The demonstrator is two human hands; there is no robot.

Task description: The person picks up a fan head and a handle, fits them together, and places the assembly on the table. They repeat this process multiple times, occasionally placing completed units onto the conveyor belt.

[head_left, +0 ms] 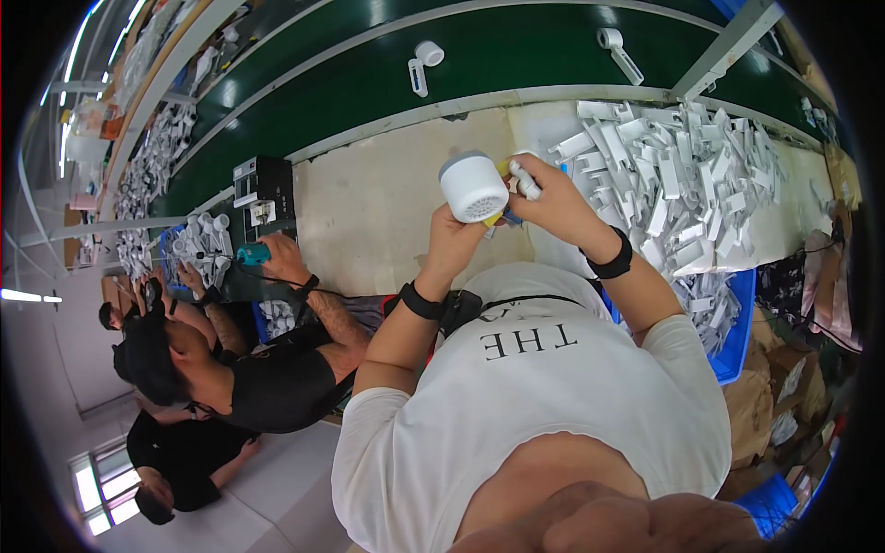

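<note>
My left hand (452,241) is closed on a white cylindrical device head (474,189), which has a grey rim and a perforated round face turned toward me. My right hand (553,201) is closed just to its right, its fingers around a small white knobbed part (525,182). Bits of yellow and blue show between the two hands, too covered by fingers to tell what they are. Both hands are raised over the pale worktop (369,194) and close together.
A large heap of white plastic parts (673,175) covers the worktop on the right, above a blue bin (733,323) of similar parts. Beyond runs a green conveyor (525,60) carrying white devices. At left a co-worker (277,387) holds a teal power tool (253,253) beside a black machine (263,189).
</note>
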